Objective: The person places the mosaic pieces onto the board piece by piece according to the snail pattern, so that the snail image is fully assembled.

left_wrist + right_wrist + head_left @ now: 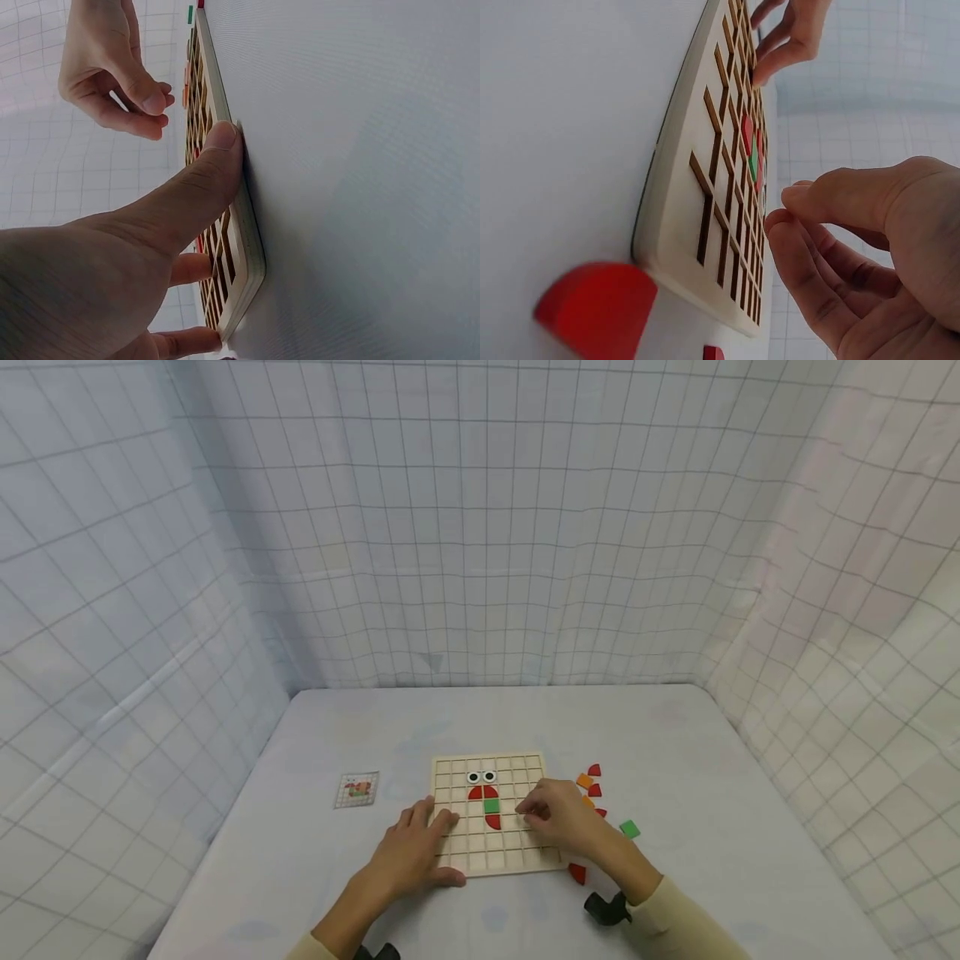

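Note:
A pale wooden grid board (502,862) lies on the table. On it sit two round eye tiles (482,777), red quarter-round tiles (492,822) and a green square tile (491,806). My left hand (411,850) rests on the board's left side, fingers spread over the grid and thumb (223,136) on the near edge. Above the right part of the board hangs my right hand (558,814), apart from it. Its thumb and fingertips (795,199) come together, with no tile visible between them in either wrist view.
Right of the board lie loose red tiles (595,790), orange tiles (585,781) and a green square tile (629,829). One red quarter-round tile (596,311) lies by the board's near right corner. A small picture card (357,790) lies to the left. Grid-patterned curtains (480,527) surround the table.

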Demonstrator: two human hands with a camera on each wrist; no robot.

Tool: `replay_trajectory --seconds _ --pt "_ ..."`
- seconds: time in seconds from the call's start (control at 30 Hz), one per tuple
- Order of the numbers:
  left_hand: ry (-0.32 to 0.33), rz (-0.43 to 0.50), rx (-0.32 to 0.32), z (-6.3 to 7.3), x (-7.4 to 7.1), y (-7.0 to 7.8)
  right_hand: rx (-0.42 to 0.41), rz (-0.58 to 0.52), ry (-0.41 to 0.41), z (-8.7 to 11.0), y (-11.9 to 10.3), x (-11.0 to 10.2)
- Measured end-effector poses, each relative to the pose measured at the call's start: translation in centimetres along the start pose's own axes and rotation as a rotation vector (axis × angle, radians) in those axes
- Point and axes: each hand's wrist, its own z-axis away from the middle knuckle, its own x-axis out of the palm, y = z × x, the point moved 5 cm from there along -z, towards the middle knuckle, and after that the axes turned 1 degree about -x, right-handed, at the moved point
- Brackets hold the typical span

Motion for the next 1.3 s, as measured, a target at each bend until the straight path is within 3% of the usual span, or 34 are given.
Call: replay_trajectory --seconds 0.33,0.87,1.3 --pt "-0.016 0.013 0.000 0.3 -0.1 -0.1 -0.002 0.015 0.045 2.6 2.4 -2.8" --pt "-0.008 0.014 0.007 0.1 -0.5 -0.1 0.106 0.025 -0.075 4.8 6.4 -4.2" --pt "-0.009 0.017 0.010 0.3 -0.6 -0.2 0.004 -0.033 -0.078 5.8 6.6 -4.4"
